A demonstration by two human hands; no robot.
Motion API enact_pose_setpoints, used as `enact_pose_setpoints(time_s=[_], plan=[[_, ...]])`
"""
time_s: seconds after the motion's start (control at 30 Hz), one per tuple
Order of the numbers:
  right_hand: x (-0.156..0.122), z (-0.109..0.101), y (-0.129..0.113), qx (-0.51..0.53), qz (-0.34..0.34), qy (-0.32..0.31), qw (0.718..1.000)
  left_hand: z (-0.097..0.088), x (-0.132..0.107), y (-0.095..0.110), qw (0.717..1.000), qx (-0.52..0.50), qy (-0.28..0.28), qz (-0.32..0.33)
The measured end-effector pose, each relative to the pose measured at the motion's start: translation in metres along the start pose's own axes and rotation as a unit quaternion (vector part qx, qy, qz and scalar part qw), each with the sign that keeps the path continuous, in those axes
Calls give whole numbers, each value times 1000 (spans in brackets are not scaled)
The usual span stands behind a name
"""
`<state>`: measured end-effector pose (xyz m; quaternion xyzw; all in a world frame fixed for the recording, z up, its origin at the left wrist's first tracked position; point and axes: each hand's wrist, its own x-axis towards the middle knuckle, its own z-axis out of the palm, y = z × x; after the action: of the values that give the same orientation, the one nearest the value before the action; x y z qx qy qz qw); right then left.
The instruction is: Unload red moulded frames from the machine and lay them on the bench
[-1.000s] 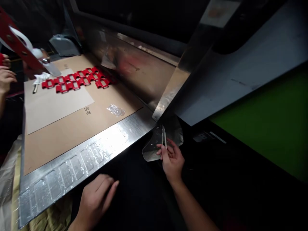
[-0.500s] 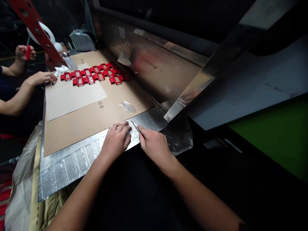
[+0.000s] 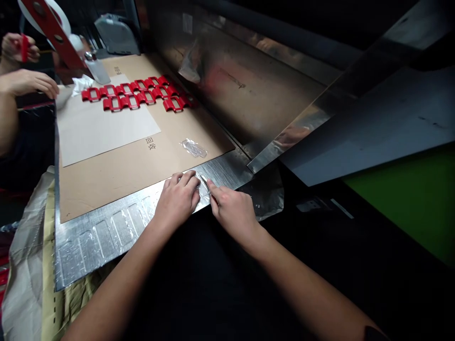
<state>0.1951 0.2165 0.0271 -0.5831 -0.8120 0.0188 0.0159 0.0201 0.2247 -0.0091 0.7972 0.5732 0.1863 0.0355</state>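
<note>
My left hand [image 3: 178, 195] lies with fingers spread on a strip of clear plastic film [image 3: 122, 225], pressing it on the bare metal tabletop [image 3: 227, 169]. Rectangular outlines run along the strip toward the left. My right hand [image 3: 232, 206] is closed around a slim, pointed metal tool [image 3: 204, 180]; whether it is a knife or tweezers I cannot tell. Its tip rests at the film's right end, just beside my left fingertips. Beyond my hands, a few loose clear plastic pieces [image 3: 194, 148] lie on brown cardboard [image 3: 117, 182].
Rows of red frame-like parts [image 3: 133, 100] stand on the cardboard and a white sheet [image 3: 106, 135]. At the left, a co-worker's hand [image 3: 30, 83] rests near the sheet; the other holds a red part [image 3: 24, 47]. A metal panel [image 3: 249, 90] and slanted bar [image 3: 284, 137] border the right.
The view has shifted slightly, so the table sits a little higher in it. My right hand's tool tip has come closer to the left fingers. The co-worker's hands appear farther left.
</note>
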Motion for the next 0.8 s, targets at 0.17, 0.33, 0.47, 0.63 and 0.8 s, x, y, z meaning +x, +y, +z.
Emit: enact_pose_setpoints(time_s=[0.17,0.33,0.47,0.63,0.8], plan=[[-14,0,4,-5,-8,-13,1000,1,0,-1,1000,-5,6,2],[-29,-7,8,-9,-11,-18,1000,0,0,-2,1000,-6,4,2],[-41,-15,11,1,-3,-30,1000,-1,0,-1,1000,-6,1,0],[-63,-20,18,13,-10,-27,1000,-4,1,-1,1000,-8,-9,-5],[-85,-16,24,33,-7,-10,999,-8,3,2,1000,11,-24,-9]])
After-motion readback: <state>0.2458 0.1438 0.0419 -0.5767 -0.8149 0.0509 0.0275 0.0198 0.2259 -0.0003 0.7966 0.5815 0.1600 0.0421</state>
